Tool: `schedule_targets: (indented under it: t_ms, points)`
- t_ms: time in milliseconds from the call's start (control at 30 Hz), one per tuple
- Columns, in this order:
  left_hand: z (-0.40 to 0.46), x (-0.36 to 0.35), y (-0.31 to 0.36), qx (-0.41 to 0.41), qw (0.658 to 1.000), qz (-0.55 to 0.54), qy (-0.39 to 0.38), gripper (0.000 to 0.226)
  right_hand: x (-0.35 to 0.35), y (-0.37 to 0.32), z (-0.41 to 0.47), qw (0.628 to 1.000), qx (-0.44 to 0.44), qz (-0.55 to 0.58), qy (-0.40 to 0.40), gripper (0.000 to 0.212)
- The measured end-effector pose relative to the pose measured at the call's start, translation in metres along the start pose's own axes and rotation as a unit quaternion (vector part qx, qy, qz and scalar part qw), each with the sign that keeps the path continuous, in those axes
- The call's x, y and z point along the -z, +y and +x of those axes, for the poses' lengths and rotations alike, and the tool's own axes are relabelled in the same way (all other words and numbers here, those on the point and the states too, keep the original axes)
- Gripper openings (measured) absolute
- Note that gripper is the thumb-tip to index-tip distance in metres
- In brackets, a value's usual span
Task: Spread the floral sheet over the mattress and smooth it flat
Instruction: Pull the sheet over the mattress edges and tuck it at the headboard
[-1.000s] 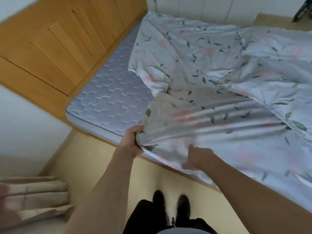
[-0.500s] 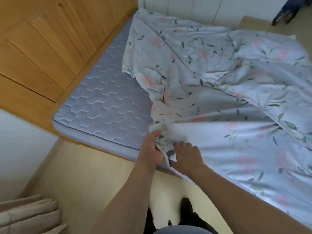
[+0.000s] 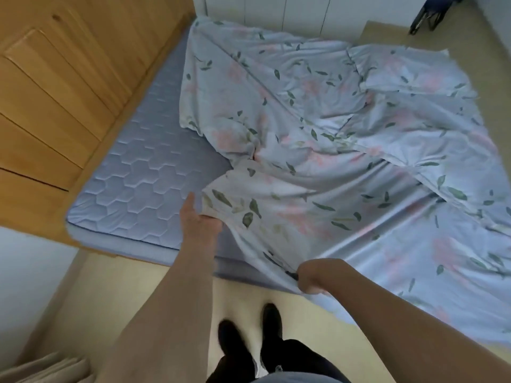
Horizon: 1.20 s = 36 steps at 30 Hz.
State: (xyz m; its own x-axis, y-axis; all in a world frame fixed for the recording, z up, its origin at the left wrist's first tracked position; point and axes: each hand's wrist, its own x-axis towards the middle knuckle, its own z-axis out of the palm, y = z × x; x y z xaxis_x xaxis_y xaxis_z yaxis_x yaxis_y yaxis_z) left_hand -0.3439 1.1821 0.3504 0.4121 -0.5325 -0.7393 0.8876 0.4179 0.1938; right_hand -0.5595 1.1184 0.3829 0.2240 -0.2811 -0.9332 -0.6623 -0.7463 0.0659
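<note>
While a wooden panelled headboard [image 3: 55,106] fills the left side, a lilac quilted mattress [image 3: 138,183] lies bare beside it along its left strip. Next comes the left hand [image 3: 199,217], fingers tucked under the edge of the floral sheet [image 3: 345,167] and thumb extended, gripping the fabric over the mattress. Farther right, the right hand [image 3: 312,277] is closed in a fist around the sheet's hem at the mattress's near edge. Rumpled and creased, the sheet covers the mattress's right portion. Below, black shoes [image 3: 249,333] stand on pale floor [image 3: 110,294].
</note>
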Motion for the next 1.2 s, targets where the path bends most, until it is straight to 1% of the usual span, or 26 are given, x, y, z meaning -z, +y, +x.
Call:
schedule_targets:
  t_ms: [33,133,167,233,267,300,367,400,433,467,500,533,600,667,700,733,800,833,867,933,1000,1033,1067,1133,1167,1200]
  points:
    - [-0.002,0.001,0.009,-0.011,1.000,0.002,0.009,0.033,0.005,0.002,-0.001,1.000,-0.001,-0.021,-0.007,0.022]
    - [-0.020,0.009,0.061,-0.098,0.993,-0.018,0.058,0.028,0.039,-0.006,0.004,0.995,0.028,-0.097,-0.002,0.022]
    - [-0.026,0.012,0.078,-0.124,0.990,-0.005,0.070,0.028,0.046,-0.009,0.011,0.993,0.029,-0.113,-0.010,0.027]
    - [-0.039,0.018,0.105,-0.151,0.986,0.013,0.065,0.029,0.060,-0.022,0.020,0.990,0.019,-0.136,-0.013,0.036]
    - [-0.048,0.021,0.111,-0.148,0.987,0.032,0.058,0.030,0.064,-0.032,0.023,0.990,0.004,-0.141,0.012,0.038]
    - [-0.054,0.023,0.112,-0.143,0.987,0.059,0.051,0.034,0.065,-0.042,0.025,0.989,-0.002,-0.135,0.061,0.042]
    - [-0.065,0.029,0.114,-0.145,0.983,0.106,0.031,0.044,0.066,-0.077,0.031,0.974,0.030,-0.100,0.200,0.071]
    - [-0.067,0.031,0.113,-0.149,0.981,0.127,0.017,0.052,0.066,-0.096,0.033,0.956,0.066,-0.075,0.277,0.085]
    - [-0.067,0.037,0.116,-0.164,0.977,0.133,0.004,0.059,0.068,-0.120,0.033,0.921,0.110,-0.064,0.367,0.092]
    - [-0.068,0.038,0.116,-0.173,0.976,0.131,-0.011,0.060,0.069,-0.138,0.028,0.886,0.144,-0.062,0.437,0.090]
    - [-0.066,0.039,0.117,-0.187,0.974,0.128,-0.006,0.053,0.072,-0.151,0.027,0.848,0.158,-0.074,0.501,0.080]
    - [-0.066,0.041,0.124,-0.206,0.969,0.138,0.010,0.039,0.079,-0.165,0.026,0.842,0.161,-0.082,0.508,0.063]
    - [-0.060,0.047,0.136,-0.271,0.939,0.206,0.047,0.027,0.089,-0.170,0.027,0.864,0.170,-0.088,0.466,0.032]
    - [-0.050,0.056,0.155,-0.321,0.898,0.291,0.079,0.027,0.095,-0.171,0.037,0.875,0.205,-0.053,0.434,0.030]
    - [-0.044,0.059,0.163,-0.325,0.891,0.301,0.096,0.029,0.097,-0.171,0.038,0.886,0.221,-0.009,0.408,0.029]
    - [-0.038,0.060,0.168,-0.313,0.895,0.296,0.118,0.031,0.098,-0.171,0.041,0.899,0.232,0.057,0.368,0.027]
    - [-0.027,0.057,0.175,-0.238,0.934,0.229,0.134,0.036,0.102,-0.171,0.041,0.920,0.216,0.173,0.279,0.022]
    - [-0.020,0.061,0.177,-0.211,0.941,0.224,0.145,0.038,0.103,-0.170,0.040,0.924,0.202,0.211,0.248,0.026]
    - [-0.013,0.066,0.181,-0.190,0.929,0.266,0.172,0.042,0.104,-0.171,0.040,0.923,0.184,0.231,0.246,0.030]
    - [-0.002,0.078,0.192,-0.156,0.887,0.378,0.213,0.050,0.105,-0.172,0.037,0.923,0.157,0.243,0.255,0.026]
    - [0.002,0.074,0.209,-0.119,0.881,0.407,0.211,0.039,0.103,-0.176,0.035,0.936,0.131,0.224,0.236,0.018]
    - [0.006,0.069,0.217,-0.119,0.879,0.412,0.209,0.037,0.102,-0.179,0.035,0.943,0.125,0.218,0.217,0.022]
    - [0.004,0.060,0.225,-0.107,0.886,0.396,0.218,0.037,0.101,-0.182,0.034,0.949,0.122,0.217,0.193,0.032]
    - [0.003,0.045,0.237,-0.063,0.941,0.306,0.134,0.031,0.103,-0.195,0.030,0.953,0.127,0.233,0.146,0.057]
    - [-0.001,0.037,0.244,-0.008,0.959,0.263,0.106,0.036,0.106,-0.205,0.029,0.957,0.137,0.217,0.134,0.066]
    - [-0.006,0.035,0.247,0.045,0.967,0.236,0.079,0.047,0.109,-0.215,0.027,0.965,0.142,0.179,0.128,0.067]
